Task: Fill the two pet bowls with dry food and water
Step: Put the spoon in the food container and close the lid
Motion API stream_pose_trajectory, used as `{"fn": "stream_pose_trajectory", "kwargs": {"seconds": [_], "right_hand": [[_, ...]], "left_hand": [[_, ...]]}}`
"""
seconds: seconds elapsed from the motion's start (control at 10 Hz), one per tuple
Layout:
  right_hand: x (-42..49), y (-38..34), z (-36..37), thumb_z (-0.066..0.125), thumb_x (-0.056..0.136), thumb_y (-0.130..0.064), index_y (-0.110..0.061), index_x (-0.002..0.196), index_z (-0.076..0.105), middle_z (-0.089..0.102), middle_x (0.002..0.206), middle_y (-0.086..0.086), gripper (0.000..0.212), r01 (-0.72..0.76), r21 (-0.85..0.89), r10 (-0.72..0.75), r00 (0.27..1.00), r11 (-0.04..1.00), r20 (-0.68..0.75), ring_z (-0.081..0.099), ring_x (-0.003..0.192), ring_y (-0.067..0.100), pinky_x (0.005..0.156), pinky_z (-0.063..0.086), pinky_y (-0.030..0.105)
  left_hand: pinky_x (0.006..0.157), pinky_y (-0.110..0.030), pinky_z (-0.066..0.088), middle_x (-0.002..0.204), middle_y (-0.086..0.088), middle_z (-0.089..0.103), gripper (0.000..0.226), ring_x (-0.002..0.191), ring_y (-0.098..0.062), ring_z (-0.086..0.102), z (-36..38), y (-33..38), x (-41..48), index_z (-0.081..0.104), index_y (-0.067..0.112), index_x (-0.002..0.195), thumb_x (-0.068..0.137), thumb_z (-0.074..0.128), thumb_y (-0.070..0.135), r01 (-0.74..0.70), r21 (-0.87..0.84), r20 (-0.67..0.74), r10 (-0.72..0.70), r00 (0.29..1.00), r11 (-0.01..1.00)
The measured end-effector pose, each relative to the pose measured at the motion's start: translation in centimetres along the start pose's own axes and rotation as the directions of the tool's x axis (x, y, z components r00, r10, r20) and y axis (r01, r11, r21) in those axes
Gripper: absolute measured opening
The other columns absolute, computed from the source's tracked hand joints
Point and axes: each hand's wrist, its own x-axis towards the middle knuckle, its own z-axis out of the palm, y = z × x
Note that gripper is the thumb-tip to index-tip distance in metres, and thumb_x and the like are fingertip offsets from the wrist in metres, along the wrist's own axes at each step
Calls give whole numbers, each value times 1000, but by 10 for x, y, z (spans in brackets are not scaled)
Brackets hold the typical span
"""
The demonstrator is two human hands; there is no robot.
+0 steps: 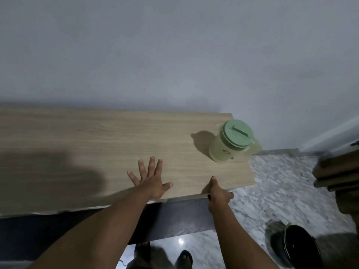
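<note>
- On the floor [272,181] at the person's right, nearest the camera, lies a dark bowl [297,247] with a thin greenish rim. It is blurred, and a second bowl cannot be made out. It looks rigid and glossy, probably light when empty, and is best lifted by its rim.
- The right grip [218,193] clasps the front edge of the counter [97,136], thumb on top and fingers curled over the edge. It holds nothing of the task.
- The left grip [149,183] lies flat on the counter just beside it, fingers straight and spread, holding nothing.
- Farther back, near the counter's right end and close to its edge, stands the jug [229,150] — pale green translucent plastic, upright, well apart from both hands.
- Its green lid [236,133] is on; how full it is cannot be told.
- If it holds water it will likely be heavy and slosh, with smooth walls that may slip — so the handle on its right side seems the place to take hold, a second hand under the base.
- Behind everything rises a plain grey wall [174,55].
</note>
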Motion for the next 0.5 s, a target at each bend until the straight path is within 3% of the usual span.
{"fn": "stream_pose_trajectory", "kwargs": {"seconds": [0.1,0.2,0.3,0.4,0.5], "right_hand": [[1,-15,-11,87,72,-32,-15,158,4,18,160,21,121,239,-292,-258,966,926,-26,34,141,40,111,37,49],[22,-25,-32,83,75,-42,-18,156,17,-3,164,13,107,406,-572,-431,897,713,100,18,147,39,112,29,56],[36,-32,-54,77,76,-53,-20,137,44,7,160,5,77,481,-714,-505,838,509,205,29,139,41,100,37,64],[51,-36,-85,64,84,-60,-29,147,37,9,165,-1,75,602,-724,-539,754,337,376,27,144,37,104,34,65],[64,-18,-122,51,87,-66,-43,152,19,5,167,-12,76,698,-701,-543,649,148,532,33,144,26,103,39,58]], "left_hand": [[106,-74,-22,148,11,-50,101,141,-35,-46,-3,-3,-1,-30,38,153,89,39,77,7,-10,4,-7,1000,1000],[108,-73,-21,155,10,-46,101,142,-35,-45,0,-4,-1,-30,39,152,89,38,78,-1,13,-18,2,1000,1000],[111,-70,-18,157,10,-43,97,145,-33,-41,8,-6,-4,-28,39,152,90,34,78,18,34,-62,-16,998,999],[119,-68,-5,162,8,-34,96,150,-35,-30,30,-5,-8,-15,35,159,85,17,86,1,-41,-163,-8,987,999],[105,-71,33,170,-1,10,101,147,-43,25,83,-15,-20,24,24,158,82,6,87,52,-151,-268,-92,959,987]]}}
